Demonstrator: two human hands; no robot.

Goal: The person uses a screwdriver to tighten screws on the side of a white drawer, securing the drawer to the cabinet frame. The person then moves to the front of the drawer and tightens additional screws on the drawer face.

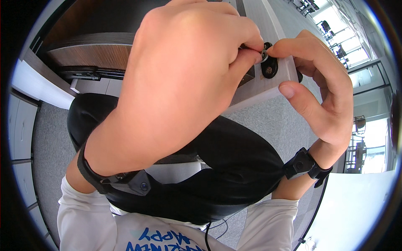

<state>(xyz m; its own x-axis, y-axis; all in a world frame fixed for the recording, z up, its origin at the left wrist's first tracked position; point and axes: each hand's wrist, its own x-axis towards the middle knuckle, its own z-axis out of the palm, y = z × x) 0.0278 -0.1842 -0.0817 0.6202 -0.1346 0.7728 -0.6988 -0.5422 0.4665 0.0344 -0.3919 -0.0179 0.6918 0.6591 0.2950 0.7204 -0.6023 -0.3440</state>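
My left hand (188, 62) reaches across the view, its thumb and forefinger pinched together on a small silver metal part (264, 55) that is mostly hidden by the fingertips. Just beside it, a black rounded fitting (270, 68) with a screw in it is mounted on a pale wood-look panel (256, 94). My right hand (324, 79) curves around the panel's right edge. Its forefinger tip touches or nearly touches the silver part, and its thumb stands apart from the forefinger. The other right fingers curl behind the panel, partly hidden.
A brown wood-grain drawer (90, 56) with a black slide rail (90, 73) lies at the upper left. My black-trousered legs (238, 154) are below the panel. White cabinets (21, 125) line the left side, and grey carpet (50, 138) covers the floor.
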